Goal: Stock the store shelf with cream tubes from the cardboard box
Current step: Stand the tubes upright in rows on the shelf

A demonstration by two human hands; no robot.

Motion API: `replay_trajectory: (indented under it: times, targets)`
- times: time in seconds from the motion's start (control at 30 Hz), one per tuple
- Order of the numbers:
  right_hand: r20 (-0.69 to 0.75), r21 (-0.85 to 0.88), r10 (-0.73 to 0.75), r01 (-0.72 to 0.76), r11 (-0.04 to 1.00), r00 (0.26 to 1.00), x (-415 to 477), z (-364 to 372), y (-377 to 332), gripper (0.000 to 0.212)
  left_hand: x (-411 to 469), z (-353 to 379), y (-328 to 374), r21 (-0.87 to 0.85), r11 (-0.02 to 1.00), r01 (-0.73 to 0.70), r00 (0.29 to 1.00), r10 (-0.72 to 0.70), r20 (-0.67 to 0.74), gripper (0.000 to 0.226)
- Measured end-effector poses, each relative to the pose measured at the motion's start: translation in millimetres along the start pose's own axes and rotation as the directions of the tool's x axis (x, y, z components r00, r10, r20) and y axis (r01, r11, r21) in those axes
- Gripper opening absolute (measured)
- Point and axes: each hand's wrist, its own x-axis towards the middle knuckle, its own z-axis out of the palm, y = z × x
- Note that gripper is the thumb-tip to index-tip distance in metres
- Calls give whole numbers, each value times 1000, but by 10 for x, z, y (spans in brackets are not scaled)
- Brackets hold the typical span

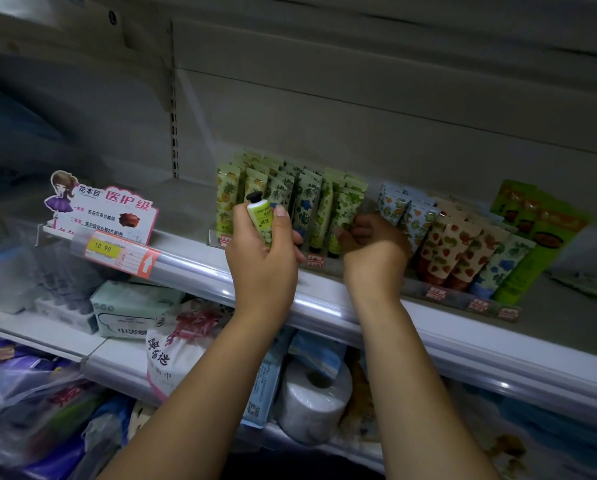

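Observation:
My left hand grips a small pale green cream tube, black cap pointing up, in front of the shelf's left rows. Rows of green and blue patterned cream tubes stand upright on the white shelf. My right hand reaches into the gap between those rows and the leaning tubes on the right, its curled fingers against the green tubes; whether it grips one I cannot tell. To the right, blue, strawberry-print tubes and bright green tubes lean left. The cardboard box is out of view.
A pink promotional sign and a yellow price label sit at the shelf's left. The lower shelf holds tissue packs, a toilet paper roll and bagged goods. Grey back panel rises behind the tubes.

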Motion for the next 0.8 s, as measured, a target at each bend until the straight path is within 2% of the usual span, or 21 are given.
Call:
replay_trajectory:
  times: [0.13, 0.27, 0.47, 0.63, 0.8]
  targets:
    - [9, 9, 10, -10, 1000, 1000, 0, 0, 3, 11, 4, -1, -4, 0, 1000, -4, 1000, 4, 4, 14]
    - [1, -3, -24, 24, 1000, 1000, -23, -12, -5, 22, 0, -6, -4, 3, 1000, -4, 1000, 4, 7, 13]
    - [-19, -50, -42, 41, 998, 999, -25, 6, -2, 22, -4, -5, -15, -1, 1000, -10, 1000, 10, 7, 13]
    - [5, -41, 2, -2, 999, 1000, -26, -4, -18, 22, -13, -9, -7, -15, 1000, -3, 1000, 3, 12, 16]
    - [-13, -27, -17, 16, 999, 1000, -41, -19, -24, 24, -16, -11, 1, -13, 1000, -8, 1000, 8, 20, 14]
